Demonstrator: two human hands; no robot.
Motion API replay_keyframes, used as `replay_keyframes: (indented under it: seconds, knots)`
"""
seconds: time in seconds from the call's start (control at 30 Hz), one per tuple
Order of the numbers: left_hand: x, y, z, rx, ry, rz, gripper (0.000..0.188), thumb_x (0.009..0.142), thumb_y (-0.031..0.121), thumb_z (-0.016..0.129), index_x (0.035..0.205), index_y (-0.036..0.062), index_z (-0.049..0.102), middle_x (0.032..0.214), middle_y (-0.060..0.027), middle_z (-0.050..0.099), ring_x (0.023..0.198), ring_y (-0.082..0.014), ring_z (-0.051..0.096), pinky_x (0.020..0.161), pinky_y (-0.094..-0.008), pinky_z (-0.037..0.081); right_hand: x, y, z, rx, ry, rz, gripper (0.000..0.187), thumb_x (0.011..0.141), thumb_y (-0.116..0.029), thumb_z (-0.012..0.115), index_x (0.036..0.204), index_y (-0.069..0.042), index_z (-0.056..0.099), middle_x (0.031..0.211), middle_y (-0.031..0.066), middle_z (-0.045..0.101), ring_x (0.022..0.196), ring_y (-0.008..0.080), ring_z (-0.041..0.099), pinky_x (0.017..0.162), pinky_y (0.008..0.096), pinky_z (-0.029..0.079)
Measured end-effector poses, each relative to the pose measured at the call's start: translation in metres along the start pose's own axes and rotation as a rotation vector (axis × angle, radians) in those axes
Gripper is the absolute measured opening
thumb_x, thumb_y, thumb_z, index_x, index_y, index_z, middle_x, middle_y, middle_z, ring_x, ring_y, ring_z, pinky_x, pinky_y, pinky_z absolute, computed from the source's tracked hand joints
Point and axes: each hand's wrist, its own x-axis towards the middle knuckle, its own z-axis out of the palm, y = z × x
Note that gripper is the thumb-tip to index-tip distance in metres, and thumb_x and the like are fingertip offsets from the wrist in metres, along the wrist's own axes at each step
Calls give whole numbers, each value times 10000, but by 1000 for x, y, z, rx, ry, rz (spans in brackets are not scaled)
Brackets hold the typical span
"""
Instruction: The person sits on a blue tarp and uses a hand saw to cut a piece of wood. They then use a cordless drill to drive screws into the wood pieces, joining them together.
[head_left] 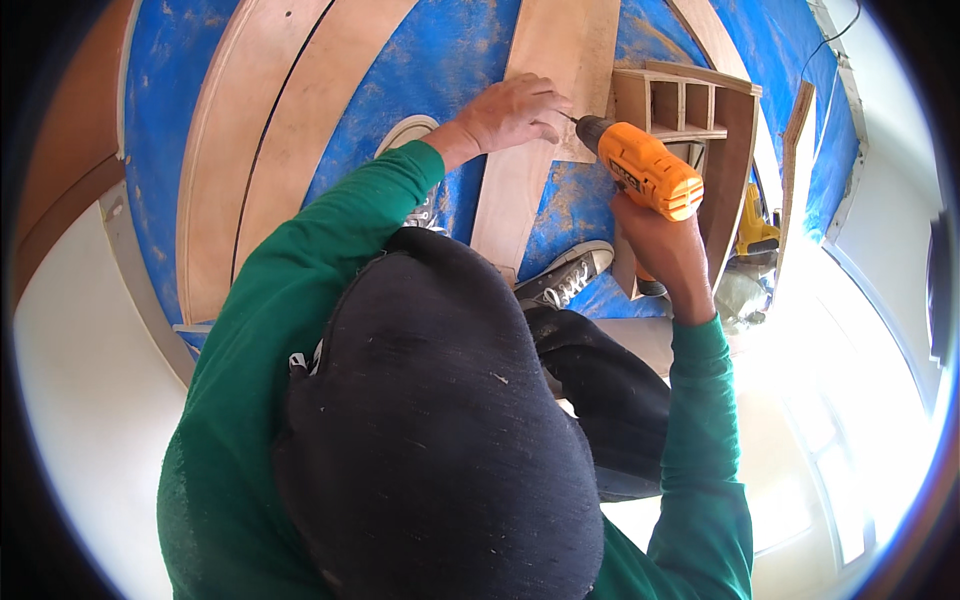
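Gripping the orange drill (655, 170) in your right hand (662, 235), you are keeping your fingers wrapped around its handle, right of centre in the upper half of the frame. Its chuck (592, 132) is facing left, and the thin bit (568, 117) is pointing toward the fingertips of your left hand (505, 115). That left hand is reaching over the pale wooden board (512, 210) at upper centre, with its fingers extending to the right and lying near the bit's tip; you cannot tell from this view whether they are pinching something small.

The board is running down from the top edge between your two sneakers (575, 268), over a blue sheet (440, 70) that is showing scuffs and dusty patches. Just right of the drill, a wooden unit with small open compartments (683, 105) is standing partly behind the tool. Farther right, a yellow tool (757, 225) is resting beside it, and a crumpled clear bag (742, 295) is lying just below that. Curved wooden panels (300, 130) are spreading across the upper left. Green sleeves (330, 225) are covering both your arms.
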Motion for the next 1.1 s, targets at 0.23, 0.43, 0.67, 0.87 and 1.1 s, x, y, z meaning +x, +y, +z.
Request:
replay_keyframes:
  seconds: [0.23,0.43,0.67,0.87,1.1]
  knots:
    - [3,4,11,-7,-4,-137,160,938,309,843,1029,177,844,1010,-1,720,1019,-264,724,876,-413,624,1,-1,1,32,-1,-10,327,978,-129,710,1284,-15,716,849,47,727,686,139,693,662,342,572]
    - [4,1,11,65,56,-46,165,905,227,879,1048,179,813,1013,13,740,976,-244,738,804,-389,628,5,-3,-1,5,-12,52,452,921,-158,693,1347,-10,715,1060,204,801,1002,371,795,905,440,614]
    - [3,-1,13,82,43,-42,178,896,215,881,1053,176,806,1022,16,745,985,-242,741,822,-379,637,6,-4,4,-33,14,-31,414,921,-168,690,1307,-20,725,1042,204,804,995,380,801,889,447,619]
    - [3,-1,12,66,63,-13,175,900,219,875,1051,187,794,1023,22,747,986,-239,743,815,-380,638,8,-4,4,-92,34,-57,363,925,-181,685,1244,-17,735,998,216,798,973,400,801,864,464,621]
    - [3,-2,13,78,62,-13,148,925,219,853,1055,199,785,1023,24,740,985,-243,742,805,-390,635,10,2,8,-37,30,-61,383,924,-192,694,1266,-23,737,1023,210,804,1002,400,798,886,465,619]
